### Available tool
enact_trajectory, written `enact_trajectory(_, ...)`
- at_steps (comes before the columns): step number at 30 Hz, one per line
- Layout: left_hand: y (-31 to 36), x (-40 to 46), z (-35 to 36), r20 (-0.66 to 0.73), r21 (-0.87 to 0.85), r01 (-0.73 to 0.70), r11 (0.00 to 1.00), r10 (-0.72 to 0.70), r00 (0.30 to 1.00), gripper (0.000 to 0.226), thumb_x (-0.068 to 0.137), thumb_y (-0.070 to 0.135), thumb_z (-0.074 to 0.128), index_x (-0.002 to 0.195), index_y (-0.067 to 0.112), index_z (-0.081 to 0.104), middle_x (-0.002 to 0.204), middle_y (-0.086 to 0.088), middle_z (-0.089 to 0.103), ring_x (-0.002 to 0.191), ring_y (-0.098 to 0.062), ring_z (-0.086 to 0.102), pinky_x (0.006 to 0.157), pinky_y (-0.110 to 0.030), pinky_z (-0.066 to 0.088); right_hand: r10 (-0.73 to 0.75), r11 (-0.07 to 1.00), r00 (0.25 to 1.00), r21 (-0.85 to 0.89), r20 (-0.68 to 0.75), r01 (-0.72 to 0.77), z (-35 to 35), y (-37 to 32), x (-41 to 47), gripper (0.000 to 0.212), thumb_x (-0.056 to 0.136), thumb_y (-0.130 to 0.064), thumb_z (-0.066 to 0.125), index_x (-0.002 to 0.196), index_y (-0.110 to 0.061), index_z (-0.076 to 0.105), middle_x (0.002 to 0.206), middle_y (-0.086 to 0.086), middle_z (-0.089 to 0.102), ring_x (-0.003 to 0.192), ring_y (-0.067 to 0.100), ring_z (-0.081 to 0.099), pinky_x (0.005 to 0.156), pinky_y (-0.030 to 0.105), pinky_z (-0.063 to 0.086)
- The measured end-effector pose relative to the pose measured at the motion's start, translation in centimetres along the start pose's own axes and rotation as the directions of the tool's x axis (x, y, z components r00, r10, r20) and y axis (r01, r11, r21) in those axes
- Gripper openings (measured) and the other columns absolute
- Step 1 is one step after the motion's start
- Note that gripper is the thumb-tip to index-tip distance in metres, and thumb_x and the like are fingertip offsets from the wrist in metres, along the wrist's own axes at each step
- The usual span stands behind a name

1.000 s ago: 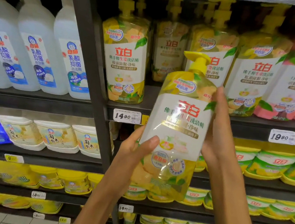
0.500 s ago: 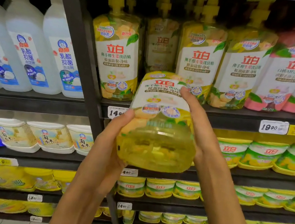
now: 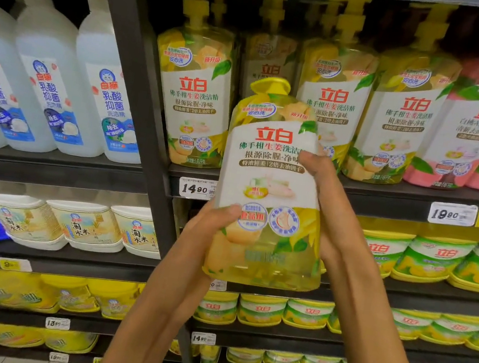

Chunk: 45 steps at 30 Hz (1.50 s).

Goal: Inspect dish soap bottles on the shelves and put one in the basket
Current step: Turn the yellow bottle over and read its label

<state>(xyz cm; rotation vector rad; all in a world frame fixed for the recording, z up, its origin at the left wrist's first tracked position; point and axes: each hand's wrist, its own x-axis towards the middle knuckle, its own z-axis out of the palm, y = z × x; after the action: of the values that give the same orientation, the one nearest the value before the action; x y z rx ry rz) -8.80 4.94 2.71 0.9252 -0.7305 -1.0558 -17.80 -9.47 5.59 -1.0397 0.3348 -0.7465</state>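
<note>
Supermarket shelving [image 3: 150,172] fills the view, dark metal, with a 14.90 price tag [image 3: 197,188] on its edge as our marker. Right of that tag, out in front of the shelf, the yellow dish soap bottle [image 3: 271,193] is held up, label facing us, pump top tipped away. Left hand [image 3: 207,230] grips its lower left side, thumb across the label; right hand [image 3: 323,205] grips the right edge, fingertips curling onto the front. Above the tag stand more yellow pump bottles [image 3: 196,84], with white bottles [image 3: 95,85] to the upper left.
</note>
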Motion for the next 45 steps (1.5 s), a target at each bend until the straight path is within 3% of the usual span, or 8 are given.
enact_trajectory(4, -0.7, 1.1, -0.3, 0.003, 0.071, -0.006, 0.997, 0.006, 1.0, 0.06, 0.083, 0.045, 0.064, 0.138, 0.026, 0.048, 0.128, -0.004, 0.064, 0.116, -0.024, 0.062, 0.092, -0.04, 0.053, -0.146, 0.989, 0.985, -0.004, 0.088, 0.147, -0.1, 0.1, 0.2, 0.071, 0.09, -0.033, 0.06, 0.152, -0.029, 0.025, 0.139, 0.008, 0.057, 0.124, 0.027, 0.058, 0.1, 0.049, 0.048)
enact_trajectory(8, -1.3, 1.8, -0.9, 0.003, 0.122, -0.07, 0.99, 0.07, 0.998, 0.058, 0.079, 0.044, 0.067, 0.133, 0.028, 0.053, 0.122, -0.003, 0.067, 0.111, -0.023, 0.065, 0.082, -0.032, 0.057, -0.163, 0.979, 0.985, -0.116, 0.057, 0.168, -0.6, -0.7, 0.8, 0.074, 0.085, -0.037, 0.064, 0.149, -0.025, 0.03, 0.13, 0.005, 0.064, 0.114, 0.021, 0.065, 0.085, 0.036, 0.058)
enact_trajectory(19, -2.1, 6.9, -2.2, 0.012, 0.216, -0.144, 0.966, 0.145, 0.989, 0.056, 0.073, 0.052, 0.073, 0.125, 0.035, 0.058, 0.12, 0.0, 0.069, 0.11, -0.02, 0.066, 0.08, -0.027, 0.056, -0.287, 0.903, 0.955, -0.351, -0.07, 0.246, -0.7, -1.9, 4.2, 0.038, 0.093, -0.043, 0.058, 0.123, -0.02, 0.057, 0.106, 0.004, 0.075, 0.096, 0.018, 0.073, 0.081, 0.037, 0.06)
enact_trajectory(24, -1.1, 10.0, -2.4, -0.025, 0.284, -0.193, 0.939, 0.209, 0.978, 0.065, 0.072, 0.052, 0.069, 0.13, 0.029, 0.052, 0.12, 0.004, 0.068, 0.112, -0.017, 0.064, 0.087, -0.031, 0.056, -0.321, 0.854, 0.946, -0.447, -0.052, 0.265, 0.2, -3.5, 6.9, 0.056, 0.089, -0.049, 0.063, 0.135, -0.02, 0.049, 0.127, 0.009, 0.064, 0.114, 0.023, 0.064, 0.096, 0.048, 0.052)
enact_trajectory(30, -1.1, 12.3, -2.8, -0.119, 0.345, -0.274, 0.898, 0.331, 0.936, 0.077, 0.075, 0.052, 0.065, 0.143, 0.026, 0.04, 0.13, 0.004, 0.062, 0.117, -0.016, 0.061, 0.097, -0.043, 0.051, -0.376, 0.832, 0.926, -0.449, -0.024, 0.326, 0.4, -3.6, 9.3, 0.024, 0.092, -0.037, 0.063, 0.112, -0.024, 0.057, 0.108, 0.008, 0.073, 0.089, 0.017, 0.074, 0.067, 0.029, 0.06)
enact_trajectory(33, -1.1, 13.2, -3.4, -0.144, 0.352, -0.329, 0.876, 0.398, 0.906, 0.07, 0.076, 0.044, 0.062, 0.141, 0.026, 0.042, 0.125, 0.008, 0.065, 0.115, -0.015, 0.062, 0.092, -0.035, 0.055, -0.427, 0.813, 0.904, -0.45, -0.029, 0.37, 0.6, -3.3, 10.1, 0.022, 0.091, -0.037, 0.064, 0.11, -0.026, 0.058, 0.109, 0.008, 0.072, 0.094, 0.019, 0.072, 0.075, 0.034, 0.06)
enact_trajectory(39, -1.1, 14.4, -4.0, -0.118, 0.429, -0.44, 0.789, 0.532, 0.838, 0.06, 0.089, 0.02, 0.051, 0.144, 0.009, 0.032, 0.114, 0.018, 0.068, 0.108, 0.0, 0.063, 0.078, -0.012, 0.052, -0.474, 0.801, 0.879, -0.437, -0.046, 0.409, 1.4, -2.5, 11.1, 0.092, 0.071, -0.059, 0.067, 0.144, -0.012, 0.036, 0.135, 0.013, 0.057, 0.123, 0.029, 0.057, 0.1, 0.053, 0.048)
enact_trajectory(45, -0.8, 15.2, -4.1, -0.091, 0.501, -0.463, 0.731, 0.577, 0.812, 0.081, 0.085, 0.05, 0.059, 0.148, 0.015, 0.022, 0.125, 0.025, 0.06, 0.117, 0.0, 0.057, 0.086, -0.012, 0.049, -0.521, 0.761, 0.853, -0.472, -0.038, 0.444, 1.6, -2.4, 11.8, 0.099, 0.069, -0.061, 0.065, 0.145, -0.006, 0.035, 0.137, 0.017, 0.054, 0.127, 0.031, 0.053, 0.103, 0.055, 0.044)
